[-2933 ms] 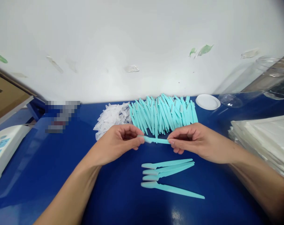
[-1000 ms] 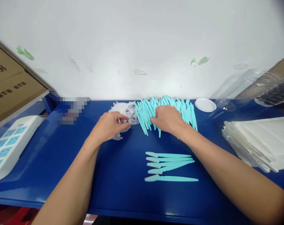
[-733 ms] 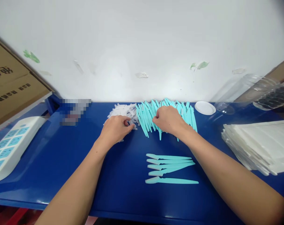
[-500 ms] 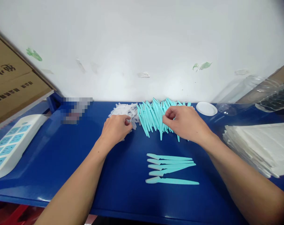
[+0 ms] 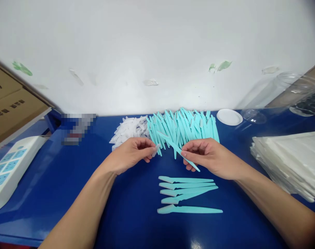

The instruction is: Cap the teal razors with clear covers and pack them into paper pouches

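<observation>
My right hand [image 5: 209,157] pinches a thin teal plastic razor handle [image 5: 177,149], which slants up and left toward my other hand. My left hand [image 5: 131,155] pinches a small clear cap [image 5: 155,149] between thumb and forefinger, its tip a little apart from the handle's end. Behind both hands lies a heap of teal handles [image 5: 183,126], with a pile of clear caps [image 5: 127,129] to its left. Several capped teal pieces [image 5: 187,193] lie in a row on the blue table [image 5: 56,183] in front of my hands.
A white round lid [image 5: 229,117] and a clear plastic jar [image 5: 277,95] on its side lie at the back right. A stack of white bags [image 5: 292,157] fills the right. A white power strip [image 5: 7,169] and a cardboard box [image 5: 9,107] stand at the left.
Both hands have drawn back from the piles toward me: the right has lifted a teal handle out of the heap, the left has taken a clear cap. The hands now face each other.
</observation>
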`<state>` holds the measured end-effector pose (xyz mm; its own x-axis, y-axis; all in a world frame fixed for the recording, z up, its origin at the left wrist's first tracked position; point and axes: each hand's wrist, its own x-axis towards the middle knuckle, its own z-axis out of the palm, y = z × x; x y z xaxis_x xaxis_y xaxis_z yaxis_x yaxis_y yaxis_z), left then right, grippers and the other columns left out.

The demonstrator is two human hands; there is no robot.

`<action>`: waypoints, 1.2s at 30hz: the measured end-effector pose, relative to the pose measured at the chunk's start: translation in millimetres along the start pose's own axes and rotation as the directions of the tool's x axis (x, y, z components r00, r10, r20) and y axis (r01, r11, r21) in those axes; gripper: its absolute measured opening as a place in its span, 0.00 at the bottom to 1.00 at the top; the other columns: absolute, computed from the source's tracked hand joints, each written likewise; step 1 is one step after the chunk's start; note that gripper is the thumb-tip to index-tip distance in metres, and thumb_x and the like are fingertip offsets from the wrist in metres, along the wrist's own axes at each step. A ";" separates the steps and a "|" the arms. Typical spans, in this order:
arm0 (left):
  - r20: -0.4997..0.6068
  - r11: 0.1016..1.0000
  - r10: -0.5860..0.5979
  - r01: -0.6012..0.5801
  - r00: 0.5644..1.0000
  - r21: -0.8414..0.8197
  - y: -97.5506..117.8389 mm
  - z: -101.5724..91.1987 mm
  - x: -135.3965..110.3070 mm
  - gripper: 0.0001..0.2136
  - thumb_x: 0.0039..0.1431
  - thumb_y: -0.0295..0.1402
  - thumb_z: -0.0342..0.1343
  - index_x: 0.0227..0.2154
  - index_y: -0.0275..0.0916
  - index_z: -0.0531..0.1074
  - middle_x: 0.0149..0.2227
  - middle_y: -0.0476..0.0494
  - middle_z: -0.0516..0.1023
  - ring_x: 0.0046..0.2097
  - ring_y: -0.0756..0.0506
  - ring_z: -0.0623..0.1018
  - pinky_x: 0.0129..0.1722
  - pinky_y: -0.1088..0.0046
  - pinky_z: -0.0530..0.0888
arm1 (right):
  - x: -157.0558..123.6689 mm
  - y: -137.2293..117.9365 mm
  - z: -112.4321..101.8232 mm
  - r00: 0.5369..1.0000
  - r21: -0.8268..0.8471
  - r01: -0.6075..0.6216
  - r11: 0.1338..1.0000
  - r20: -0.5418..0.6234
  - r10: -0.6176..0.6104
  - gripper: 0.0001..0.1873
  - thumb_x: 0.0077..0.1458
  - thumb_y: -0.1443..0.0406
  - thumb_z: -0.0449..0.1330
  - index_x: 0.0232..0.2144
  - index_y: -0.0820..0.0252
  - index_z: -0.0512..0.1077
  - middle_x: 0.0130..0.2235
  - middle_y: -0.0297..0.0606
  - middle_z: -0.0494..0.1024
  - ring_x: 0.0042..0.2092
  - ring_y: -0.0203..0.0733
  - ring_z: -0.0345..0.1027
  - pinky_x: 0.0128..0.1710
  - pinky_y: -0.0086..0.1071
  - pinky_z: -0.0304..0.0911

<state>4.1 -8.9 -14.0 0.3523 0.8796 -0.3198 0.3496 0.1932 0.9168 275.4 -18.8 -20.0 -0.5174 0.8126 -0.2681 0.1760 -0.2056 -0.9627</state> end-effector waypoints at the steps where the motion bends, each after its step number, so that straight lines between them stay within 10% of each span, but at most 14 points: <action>1: 0.019 0.999 0.014 -0.013 1.000 -0.053 -0.3 2.1 0.6 0.09 0.61 0.39 0.63 0.34 0.37 0.78 0.31 0.49 0.76 0.32 0.51 0.75 0.36 0.74 0.73 | -0.1 0.6 -0.9 1.000 -0.011 -0.001 1.000 0.008 0.001 0.15 0.55 0.56 0.68 0.34 0.62 0.74 0.28 0.34 0.78 0.28 0.34 0.70 0.31 0.31 0.66; 7: -0.077 0.912 -0.021 -0.012 0.997 -0.411 1.7 1.7 1.1 0.18 0.58 0.32 0.67 0.51 0.39 0.76 0.31 0.50 0.77 0.32 0.51 0.78 0.36 0.74 0.78 | -2.6 3.2 -6.1 0.999 -0.025 -0.008 1.000 0.052 0.010 0.12 0.57 0.59 0.67 0.33 0.62 0.73 0.28 0.33 0.77 0.29 0.35 0.71 0.31 0.31 0.66; 16: -0.328 0.901 -0.019 -0.126 0.945 -0.416 1.7 2.8 5.9 0.13 0.56 0.33 0.70 0.39 0.34 0.74 0.36 0.41 0.84 0.36 0.48 0.83 0.40 0.73 0.81 | -3.7 0.8 -13.1 0.996 -0.097 -0.012 0.995 0.083 0.020 0.09 0.58 0.60 0.66 0.33 0.61 0.74 0.28 0.33 0.77 0.29 0.34 0.70 0.32 0.30 0.66; 36: -0.155 0.931 0.020 -0.075 0.988 -0.358 -3.1 24.4 5.7 0.12 0.55 0.37 0.70 0.36 0.38 0.75 0.31 0.48 0.82 0.34 0.49 0.82 0.33 0.76 0.78 | -7.5 -4.9 -16.0 0.992 -0.204 0.002 0.979 0.127 0.025 0.12 0.60 0.57 0.63 0.33 0.60 0.77 0.28 0.32 0.75 0.30 0.34 0.67 0.31 0.29 0.63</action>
<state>26.2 -15.1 -24.6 0.2210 0.9399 -0.2602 -0.0118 0.2694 0.9630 291.8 -15.1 -12.7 -0.6153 0.7312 -0.2946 0.3424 -0.0887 -0.9354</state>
